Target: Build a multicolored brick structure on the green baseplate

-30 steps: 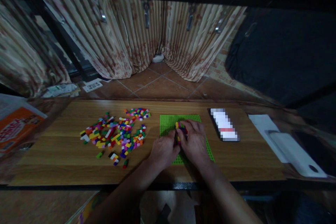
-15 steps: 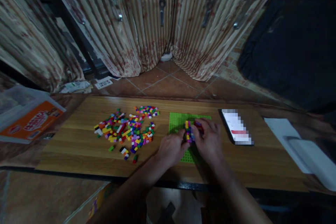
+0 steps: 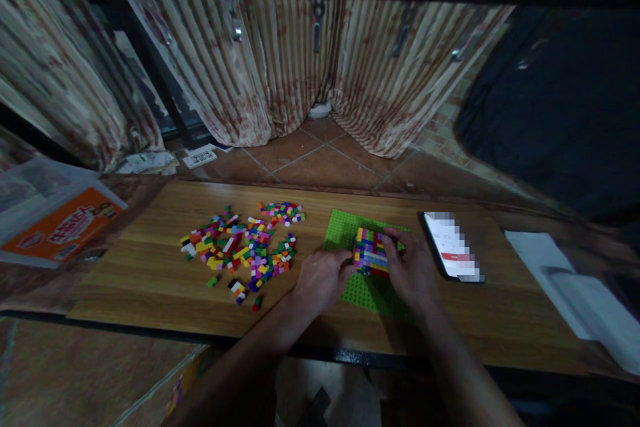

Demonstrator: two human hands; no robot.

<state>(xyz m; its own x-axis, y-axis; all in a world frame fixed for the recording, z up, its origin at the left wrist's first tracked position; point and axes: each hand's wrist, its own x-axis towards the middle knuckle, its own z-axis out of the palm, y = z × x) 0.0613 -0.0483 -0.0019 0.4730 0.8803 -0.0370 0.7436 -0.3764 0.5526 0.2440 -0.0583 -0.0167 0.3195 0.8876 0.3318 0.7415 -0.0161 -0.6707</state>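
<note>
A block built of multicoloured toy bricks point(image 3: 371, 251) sits over the green studded baseplate point(image 3: 343, 221), with rows of yellow, purple, red and pale bricks showing. My left hand point(image 3: 321, 278) is closed at the block's left side, its thumb and forefinger against the edge. From the right, my right hand point(image 3: 411, 265) grips the block, fingers over its far side and thumb along its near side. The block's right end is hidden under that hand. Whether the block is pressed onto the baseplate, I cannot tell.
Loose coloured bricks point(image 3: 257, 247) lie in a spread pile on the wooden table point(image 3: 165, 293), left of my hands. A phone point(image 3: 447, 247) rests to the right. Beyond the table's ends are a plastic box with an orange label point(image 3: 60, 223) and white sheets point(image 3: 545, 267).
The baseplate and brick block have turned a little clockwise. My right hand has shifted right, so more of the block's top shows. My left hand has moved slightly left.
</note>
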